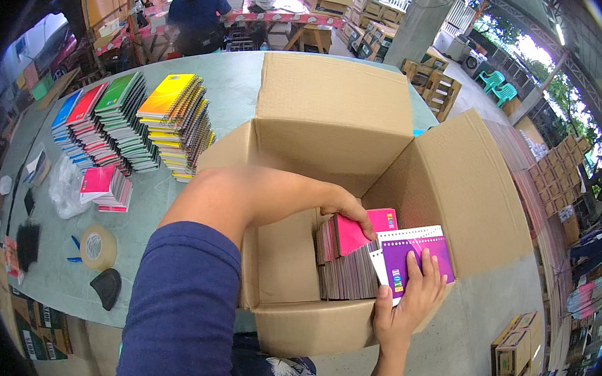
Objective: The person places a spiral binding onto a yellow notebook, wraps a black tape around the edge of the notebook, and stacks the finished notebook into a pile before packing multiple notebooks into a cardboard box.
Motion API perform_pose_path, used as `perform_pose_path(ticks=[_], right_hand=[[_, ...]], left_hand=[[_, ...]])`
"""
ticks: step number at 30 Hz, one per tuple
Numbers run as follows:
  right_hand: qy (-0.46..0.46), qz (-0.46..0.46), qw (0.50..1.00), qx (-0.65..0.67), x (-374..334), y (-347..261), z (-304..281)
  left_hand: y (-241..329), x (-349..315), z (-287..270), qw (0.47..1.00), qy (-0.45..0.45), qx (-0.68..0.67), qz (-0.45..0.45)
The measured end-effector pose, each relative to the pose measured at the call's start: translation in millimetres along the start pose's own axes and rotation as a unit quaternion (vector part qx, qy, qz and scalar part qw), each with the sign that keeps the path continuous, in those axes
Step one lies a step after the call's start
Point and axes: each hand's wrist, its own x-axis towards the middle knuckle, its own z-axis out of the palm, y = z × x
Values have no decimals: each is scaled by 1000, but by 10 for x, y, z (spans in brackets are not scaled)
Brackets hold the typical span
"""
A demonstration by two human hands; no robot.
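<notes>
In front of me an open cardboard box holds rows of small notebooks standing on edge. My left hand reaches inside, fingers bent over a pink notebook that leans on the packed rows. Another pink notebook lies just behind it. At the box's right side my right hand grips a purple notebook, thumb at its edge and fingers flat across the cover. White punched sheets show behind the purple cover. The undersides of both hands are hidden.
Stacks of yellow, green, red and blue notebooks stand on the table's left. Nearby are a small pink stack, clear plastic and a tape roll. Another person sits at the back.
</notes>
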Motion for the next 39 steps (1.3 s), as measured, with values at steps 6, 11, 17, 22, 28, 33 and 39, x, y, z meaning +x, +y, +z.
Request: perform_pose_path(ticks=[6,11,17,22,28,33,39], right_hand=[[-7,1,999,-34,-13,-12,31],[4,3,1000,-17,-21,-22,16],[0,2,1000,-19,-18,-20,25],[10,1,1000,-17,-11,-58,33],[9,6,1000,-21,-23,-7,30],[14,4,1000,-19,-20,-28,44],[14,10,1000,-24,-30,-7,22]], left_hand=[[110,31,-17,997,-59,42,-30],[209,16,58,991,45,126,-15],[258,-159,87,994,8,107,6],[74,62,-33,998,-52,16,9],[102,-18,7,998,-49,-17,41],[108,56,-17,999,-44,16,27],[204,-185,40,998,-31,17,45]])
